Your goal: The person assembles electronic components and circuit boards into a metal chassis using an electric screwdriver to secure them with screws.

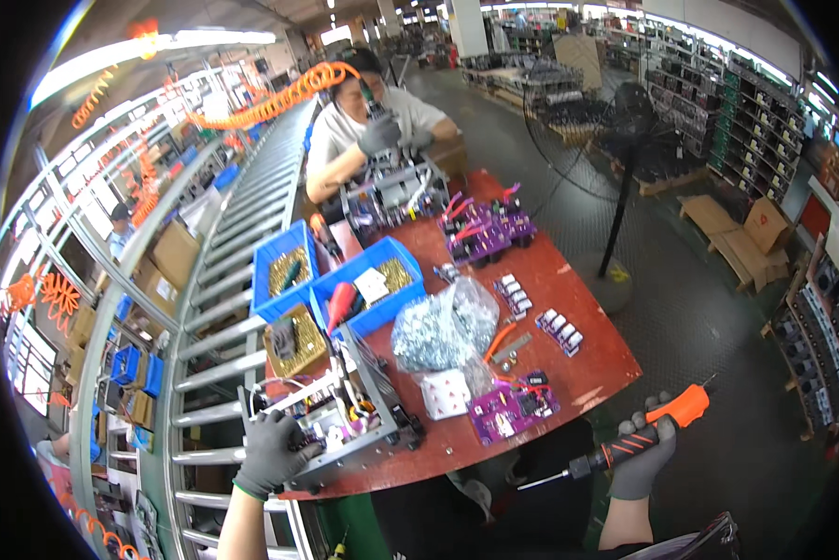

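My left hand (272, 455), in a dark grey glove, grips the near left edge of an open metal chassis (349, 448) with wires and boards inside. The chassis lies at the near left corner of the red table. Out past the table's near right side, my gloved right hand (645, 462) wraps round an orange and black electric screwdriver (685, 407). Its long thin bit points left and lies apart from the chassis. A purple circuit board (515, 411) is on the table between my hands.
Blue bins (382, 322) of brass screws, one with a red-handled tool, stand behind the chassis. A plastic bag (446, 322) of silvery parts sits mid-table (592, 359). Across it a person (382, 131) works on another chassis. A roller conveyor (219, 383) runs left; a fan (625, 140) stands right.
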`<state>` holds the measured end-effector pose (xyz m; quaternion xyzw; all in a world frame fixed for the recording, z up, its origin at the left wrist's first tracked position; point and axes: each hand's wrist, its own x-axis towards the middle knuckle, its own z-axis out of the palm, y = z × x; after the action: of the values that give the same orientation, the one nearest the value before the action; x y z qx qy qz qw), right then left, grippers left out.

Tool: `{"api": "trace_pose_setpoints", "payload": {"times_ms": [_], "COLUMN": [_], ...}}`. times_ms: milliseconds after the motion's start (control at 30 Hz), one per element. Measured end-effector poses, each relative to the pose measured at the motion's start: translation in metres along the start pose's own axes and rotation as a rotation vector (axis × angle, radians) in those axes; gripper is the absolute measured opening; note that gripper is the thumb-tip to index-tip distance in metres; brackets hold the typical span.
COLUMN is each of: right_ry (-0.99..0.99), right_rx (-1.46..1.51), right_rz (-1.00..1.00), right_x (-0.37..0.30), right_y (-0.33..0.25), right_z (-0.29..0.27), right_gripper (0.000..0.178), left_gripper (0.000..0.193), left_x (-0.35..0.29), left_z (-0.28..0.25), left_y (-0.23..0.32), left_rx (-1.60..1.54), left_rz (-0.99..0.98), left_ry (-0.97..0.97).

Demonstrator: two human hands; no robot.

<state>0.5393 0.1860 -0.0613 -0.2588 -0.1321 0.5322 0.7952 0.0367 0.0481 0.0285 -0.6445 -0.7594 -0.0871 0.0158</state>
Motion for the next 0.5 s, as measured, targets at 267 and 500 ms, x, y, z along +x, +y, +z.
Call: {"api": "trace_pose_setpoints", "payload": {"times_ms": [267,500], "right_ry": [0.088,0.026], "right_rx": [-0.053,-0.063], "right_rz": [0.017,0.034], "right_x": [-0.005,-0.010], "right_y": [0.000,0.003], "right_z": [-0.002,-0.002], "right_gripper": [0.048,0.048], "left_gripper": [0.057,0.055], "left_x": [0.001,-0.004], "left_z": [0.005,-0.026], "left_y": [-0.007,0.051], "left_rx": [0.021,0.004], "left_rz": [-0.043,-0.025], "left_ry": [-0.030,0.128]}}
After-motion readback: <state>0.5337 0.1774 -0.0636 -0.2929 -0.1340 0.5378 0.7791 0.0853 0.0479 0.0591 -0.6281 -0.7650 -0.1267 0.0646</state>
